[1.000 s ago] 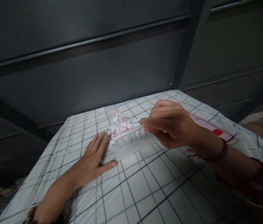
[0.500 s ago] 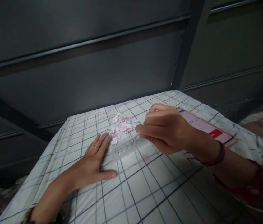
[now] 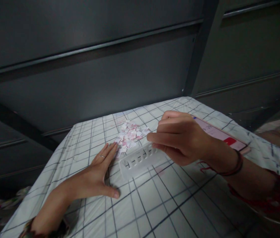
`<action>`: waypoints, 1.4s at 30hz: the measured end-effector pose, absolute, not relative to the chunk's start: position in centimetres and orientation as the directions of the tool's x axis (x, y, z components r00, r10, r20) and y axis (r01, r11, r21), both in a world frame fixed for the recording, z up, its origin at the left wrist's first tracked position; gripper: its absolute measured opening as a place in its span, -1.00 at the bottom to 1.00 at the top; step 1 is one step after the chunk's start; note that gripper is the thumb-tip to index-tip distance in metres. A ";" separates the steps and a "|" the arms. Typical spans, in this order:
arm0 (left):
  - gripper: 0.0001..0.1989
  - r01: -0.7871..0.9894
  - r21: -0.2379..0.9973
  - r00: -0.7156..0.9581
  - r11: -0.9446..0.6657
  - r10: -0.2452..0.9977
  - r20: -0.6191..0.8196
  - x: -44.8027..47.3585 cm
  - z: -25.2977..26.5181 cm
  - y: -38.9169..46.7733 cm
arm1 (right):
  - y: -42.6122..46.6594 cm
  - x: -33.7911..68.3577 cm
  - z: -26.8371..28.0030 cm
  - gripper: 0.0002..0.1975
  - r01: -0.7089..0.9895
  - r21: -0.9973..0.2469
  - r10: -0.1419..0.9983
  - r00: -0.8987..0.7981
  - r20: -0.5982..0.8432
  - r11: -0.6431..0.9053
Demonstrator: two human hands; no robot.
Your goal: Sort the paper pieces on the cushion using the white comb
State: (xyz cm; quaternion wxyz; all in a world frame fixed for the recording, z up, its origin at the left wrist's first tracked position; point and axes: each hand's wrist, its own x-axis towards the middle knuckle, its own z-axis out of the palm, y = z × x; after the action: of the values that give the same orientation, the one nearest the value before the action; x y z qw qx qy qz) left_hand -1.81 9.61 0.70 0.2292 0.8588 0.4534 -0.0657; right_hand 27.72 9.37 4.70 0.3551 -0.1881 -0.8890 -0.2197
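Observation:
My left hand (image 3: 91,177) lies spread on the checked cloth, a ring on one finger. Its fingertips reach the left edge of a pile of small torn paper scraps (image 3: 129,135), white with some pink. Just right of that hand is a translucent white plastic strip (image 3: 138,162) with a row of slots along it. My right hand (image 3: 179,138) is closed in a pinch at the strip's right end, covering that end. Whether the thumb and forefinger grip the strip or something small over it is hidden.
A phone (image 3: 219,135) with a pink screen and red button lies behind my right wrist. The tabletop wears a white cloth (image 3: 155,205) with dark grid lines. Grey metal panels (image 3: 110,82) stand right behind the table.
In the view the slotted strip sits slightly lower, with its slots showing more clearly. My left thumb has moved away from the strip. My right hand has shifted slightly right, still pinched.

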 end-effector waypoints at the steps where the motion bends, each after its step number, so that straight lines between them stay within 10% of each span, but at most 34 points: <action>1: 0.30 0.806 0.339 0.584 -0.485 0.744 -0.325 -1.8 0.8 9.6 | 9.4 27.6 4.7 -0.74 0.483 0.261 0.169 -0.679 0.714 0.836; 25: 0.31 0.840 0.262 0.542 -0.475 0.755 -0.370 -3.3 1.7 9.5 | -2.1 24.0 5.6 -0.79 0.762 0.349 0.419 -0.609 0.674 0.546; 33: 0.34 0.879 0.236 0.476 -0.414 0.796 -0.373 -3.6 2.2 9.3 | -4.6 23.9 5.6 -0.78 0.885 0.410 0.545 -0.461 0.700 0.222; 42: 0.33 0.939 0.119 0.341 -0.324 0.820 -0.460 -4.3 3.2 9.0 | -7.0 19.1 5.8 -0.81 0.858 0.250 0.536 -0.482 0.693 0.448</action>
State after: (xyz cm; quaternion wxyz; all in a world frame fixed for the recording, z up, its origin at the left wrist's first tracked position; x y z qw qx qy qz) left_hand -4.29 8.97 3.19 0.1853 0.7977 0.5511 -0.1604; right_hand 19.05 -7.03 5.84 0.2694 -0.4319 -0.8072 -0.2989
